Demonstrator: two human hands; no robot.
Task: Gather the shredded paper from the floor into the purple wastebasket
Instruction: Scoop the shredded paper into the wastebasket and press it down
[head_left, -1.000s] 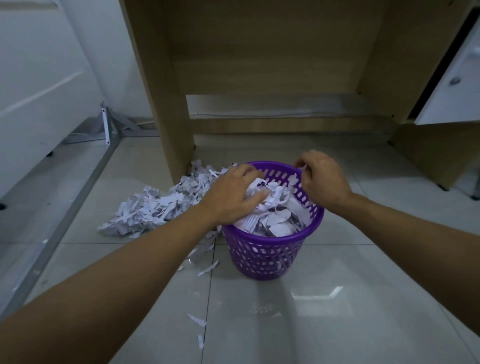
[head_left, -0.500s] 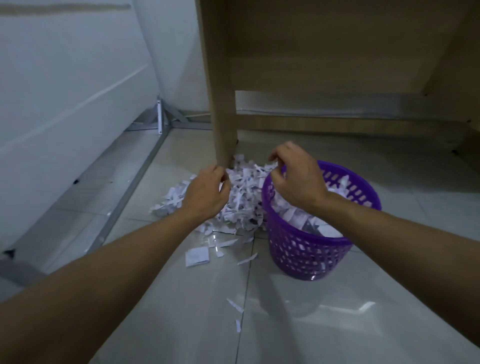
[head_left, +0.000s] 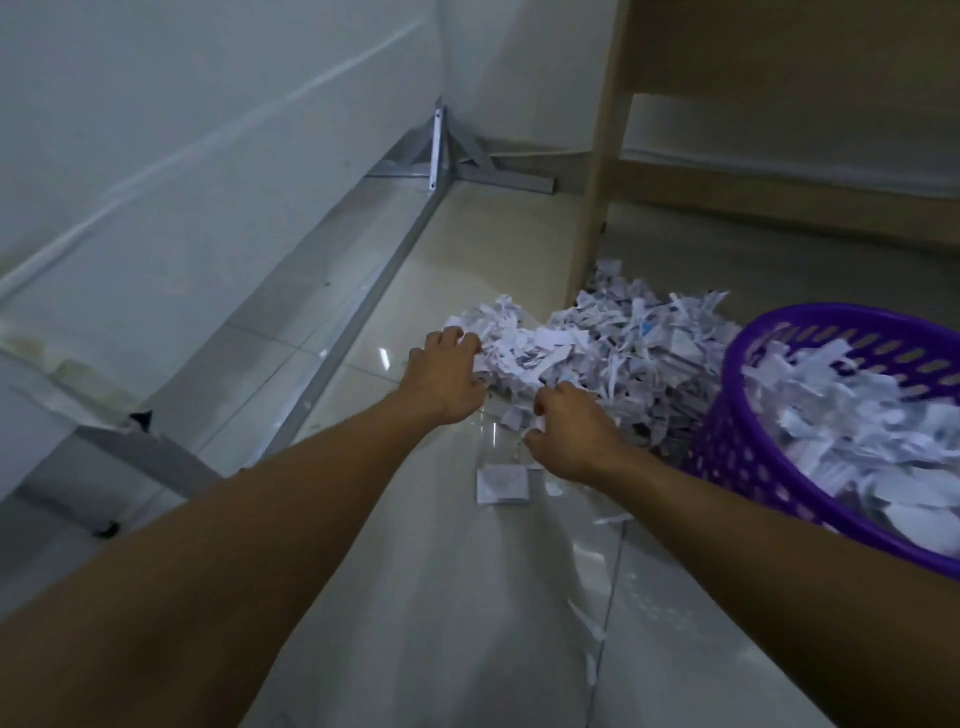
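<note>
Both hands down at the near-left end of the paper pile (head_left: 613, 353), heaped on the floor (head_left: 415, 597) against the foot of the desk leg (head_left: 597, 218). Left hand (head_left: 447, 379) at the pile's far-left tip, fingers curled into the shreds there, gripping paper. Right hand (head_left: 571, 431) at the near edge, fingers bent and pinching a few white scraps. Pile stretched long from the left hand rightward to the basket (head_left: 727, 447), touching or almost touching its wall; basket already well filled with shreds, standing just right of the right hand. Likely next: a two-handed scoop, then a short carry to the right over the purple rim. Right hand nearer the basket, left hand with the longer way to go. Open tile toward the viewer and to the left as far as the metal rail (head_left: 363, 312); desk leg close behind the pile, so little room to push away. One flat square scrap (head_left: 503, 484) between the forearms, thin strips (head_left: 587, 623) further back along the tile joint, left for later
</note>
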